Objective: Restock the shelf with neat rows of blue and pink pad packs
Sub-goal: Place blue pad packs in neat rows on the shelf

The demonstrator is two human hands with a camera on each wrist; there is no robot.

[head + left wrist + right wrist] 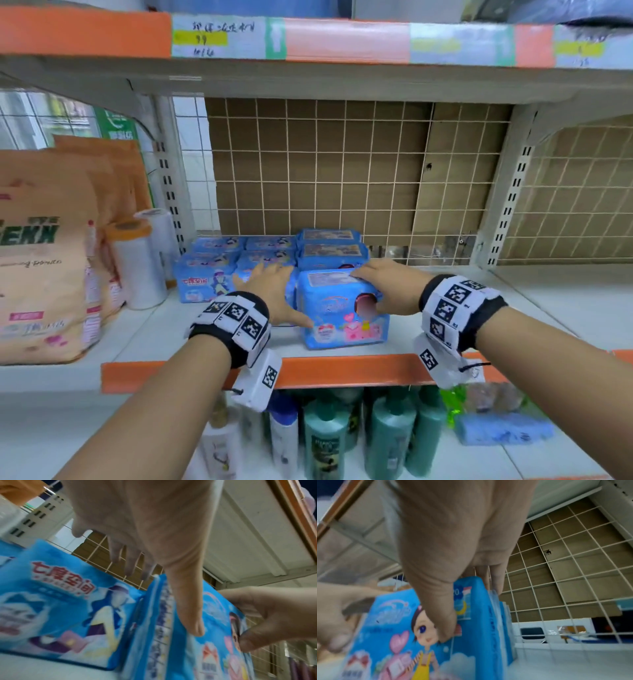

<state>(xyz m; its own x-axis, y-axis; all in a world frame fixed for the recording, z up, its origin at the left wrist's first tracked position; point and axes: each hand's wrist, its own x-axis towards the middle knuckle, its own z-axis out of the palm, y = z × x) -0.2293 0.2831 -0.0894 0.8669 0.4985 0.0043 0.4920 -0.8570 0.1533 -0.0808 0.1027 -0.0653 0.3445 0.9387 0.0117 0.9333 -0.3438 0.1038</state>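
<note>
A blue and pink pad pack [337, 313] stands upright on the white shelf [513, 308], close to the orange front edge. My left hand [274, 291] lies flat against its left side with the fingers straight, and its thumb [188, 615] presses the front face. My right hand [380, 287] grips the pack's top right corner, its fingers over the top and its thumb [443, 622] on the front. Behind and to the left are rows of blue packs [236, 260], and two more packs [330, 250] are stacked just behind the held one.
Brown paper sacks [44, 257] and rolls of plastic bags [137, 263] fill the shelf's left end. A wire grid [342, 171] backs the shelf and an upper shelf [308, 78] hangs overhead. Shampoo bottles [342, 438] stand on the shelf below.
</note>
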